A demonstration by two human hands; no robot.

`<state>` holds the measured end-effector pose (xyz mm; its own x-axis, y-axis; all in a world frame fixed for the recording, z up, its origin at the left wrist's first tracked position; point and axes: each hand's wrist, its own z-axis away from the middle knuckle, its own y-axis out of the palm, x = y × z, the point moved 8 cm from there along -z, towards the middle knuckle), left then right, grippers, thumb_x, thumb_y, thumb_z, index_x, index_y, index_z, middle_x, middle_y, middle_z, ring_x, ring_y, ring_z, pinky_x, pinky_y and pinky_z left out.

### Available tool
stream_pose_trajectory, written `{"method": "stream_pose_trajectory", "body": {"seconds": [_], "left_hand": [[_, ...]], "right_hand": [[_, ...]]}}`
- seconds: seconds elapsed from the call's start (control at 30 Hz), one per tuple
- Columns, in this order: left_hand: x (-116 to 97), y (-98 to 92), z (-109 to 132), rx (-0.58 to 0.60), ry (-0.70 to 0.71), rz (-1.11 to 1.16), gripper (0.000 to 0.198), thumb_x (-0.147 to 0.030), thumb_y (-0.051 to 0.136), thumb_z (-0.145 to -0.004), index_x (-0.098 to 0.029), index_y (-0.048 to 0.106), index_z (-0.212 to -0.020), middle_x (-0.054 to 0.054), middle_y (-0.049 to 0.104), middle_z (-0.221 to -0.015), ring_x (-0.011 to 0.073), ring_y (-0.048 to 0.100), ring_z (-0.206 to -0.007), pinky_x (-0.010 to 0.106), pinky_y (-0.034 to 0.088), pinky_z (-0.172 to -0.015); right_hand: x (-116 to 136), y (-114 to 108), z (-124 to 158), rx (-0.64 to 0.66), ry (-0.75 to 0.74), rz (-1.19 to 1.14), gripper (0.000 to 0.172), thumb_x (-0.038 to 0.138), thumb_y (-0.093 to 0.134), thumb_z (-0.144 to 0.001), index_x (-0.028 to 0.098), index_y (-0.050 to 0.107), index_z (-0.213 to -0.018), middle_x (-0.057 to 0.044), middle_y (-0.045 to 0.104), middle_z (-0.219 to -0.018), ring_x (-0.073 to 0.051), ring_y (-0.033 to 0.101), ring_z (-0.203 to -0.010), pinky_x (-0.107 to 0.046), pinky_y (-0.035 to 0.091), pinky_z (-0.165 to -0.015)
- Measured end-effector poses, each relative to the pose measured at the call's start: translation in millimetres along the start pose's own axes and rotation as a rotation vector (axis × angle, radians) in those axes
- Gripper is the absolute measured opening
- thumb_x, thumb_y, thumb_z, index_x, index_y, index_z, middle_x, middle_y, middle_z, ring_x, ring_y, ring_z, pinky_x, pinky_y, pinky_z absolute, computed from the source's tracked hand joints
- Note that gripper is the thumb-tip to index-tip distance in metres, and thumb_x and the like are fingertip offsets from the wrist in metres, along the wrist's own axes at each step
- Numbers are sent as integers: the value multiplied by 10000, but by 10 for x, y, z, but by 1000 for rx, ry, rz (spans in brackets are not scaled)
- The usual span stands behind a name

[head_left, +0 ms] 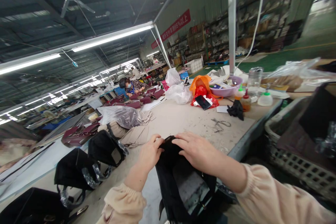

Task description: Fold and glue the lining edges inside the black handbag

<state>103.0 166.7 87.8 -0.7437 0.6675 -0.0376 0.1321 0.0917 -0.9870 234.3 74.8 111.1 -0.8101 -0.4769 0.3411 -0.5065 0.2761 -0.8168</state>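
The left hand [150, 152] and the right hand [196, 150] both hold the top edge of a black bag [166, 189]. The fingers are curled over the edge, and the two hands are close together. The bag is right in front of the person, at the near side of the bench [181, 120]. Its mouth is open, so you can see down into it — there is something pale and shiny inside.

Three more black bags [75, 168] sit in a row on the left. Clear plastic is wrapped around some of their handles. Past them are flat tan pieces [135, 135] and a big see-through plastic bag [122, 116].

On the right side of the bench lie scissors [222, 124], with a crumpled black cloth [235, 109] beyond them. A phone [203, 102] rests on a bright red bag [201, 91]. Behind that is a purple bowl [227, 92] with things in it. Little bottles [265, 99] stand near the bowl. A basket [287, 168] is off to the right — it has holes in its side. Farther away, a person in a mask [134, 86] is near some dark red pieces [154, 94].
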Motion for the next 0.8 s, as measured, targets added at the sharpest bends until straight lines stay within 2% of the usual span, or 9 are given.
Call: {"method": "stream_pose_trajectory", "body": {"seconds": [0.1, 0.17, 0.3, 0.37, 0.43, 0.53, 0.63, 0.73, 0.8], "left_hand": [[24, 9, 14, 8, 11, 47, 230, -131, 557, -783, -241, 569, -984, 16, 552, -1136, 160, 581, -932, 266, 442, -814], [50, 18, 16, 12, -4, 81, 214, -120, 557, -782, -232, 562, -964, 15, 583, -1063, 158, 583, -904, 268, 433, -814], [109, 51, 12, 33, -44, 128, 197, -128, 542, -793, -228, 557, -961, 3, 629, -866, 161, 598, -797, 257, 418, -738], [156, 76, 8, 36, -77, 151, 184, -144, 531, -801, -230, 560, -960, -11, 625, -763, 157, 598, -723, 248, 408, -696], [224, 109, 3, 30, -130, 186, 177, -155, 531, -798, -230, 563, -956, -21, 614, -702, 155, 596, -680, 246, 403, -681], [355, 173, 3, 20, -227, 297, 172, -150, 541, -783, -227, 554, -937, -20, 626, -710, 160, 619, -736, 245, 415, -710], [492, 177, 33, 2, -293, 361, 153, -145, 532, -784, -217, 529, -920, -12, 647, -751, 158, 639, -800, 239, 439, -716], [635, 145, 159, -9, -352, 385, 109, -185, 510, -803, -209, 507, -909, -28, 643, -683, 148, 642, -669, 237, 466, -623], [736, 171, 329, -31, -437, 484, 119, -267, 535, -804, -207, 507, -903, -39, 631, -622, 151, 633, -590, 244, 478, -563]], "right_hand": [[-286, -194, 597, -205, 239, -140, 439, 363, 558, -843, 252, 500, -1264, -84, 499, -1321, -247, 427, -1229, -403, 325, -1053], [-635, -102, 1095, -258, 486, -352, 544, 456, 544, -830, 260, 436, -1326, -90, 457, -1364, -260, 411, -1253, -413, 338, -1052], [-1001, 723, 2023, -82, 914, -1052, 673, 535, 495, -812, 272, 323, -1408, -101, 505, -1332, -274, 457, -1230, -407, 421, -982], [-994, 1188, 2400, -101, 1145, -1348, 666, 553, 452, -789, 261, 370, -1382, -127, 562, -1266, -299, 515, -1170, -434, 472, -904], [-897, 1580, 2568, -142, 1225, -1530, 645, 580, 433, -746, 269, 463, -1310, -133, 573, -1252, -300, 571, -1097, -426, 490, -862], [-798, 1917, 2501, -139, 1176, -1421, 609, 564, 559, -630, 302, 563, -1181, -119, 523, -1310, -306, 614, -1016, -424, 521, -771], [-796, 1808, 2134, -148, 1001, -1160, 642, 593, 589, -628, 261, 566, -1177, -112, 604, -1183, -300, 620, -995, -431, 521, -797], [-870, 1267, 1665, -216, 878, -842, 507, 588, 429, -802, 230, 617, -1108, -99, 671, -995, -279, 654, -823, -426, 541, -726], [-794, 690, 1225, -355, 652, -692, 430, 509, 478, -821, 220, 633, -1099, -81, 667, -1027, -268, 615, -951, -389, 505, -837]]}}
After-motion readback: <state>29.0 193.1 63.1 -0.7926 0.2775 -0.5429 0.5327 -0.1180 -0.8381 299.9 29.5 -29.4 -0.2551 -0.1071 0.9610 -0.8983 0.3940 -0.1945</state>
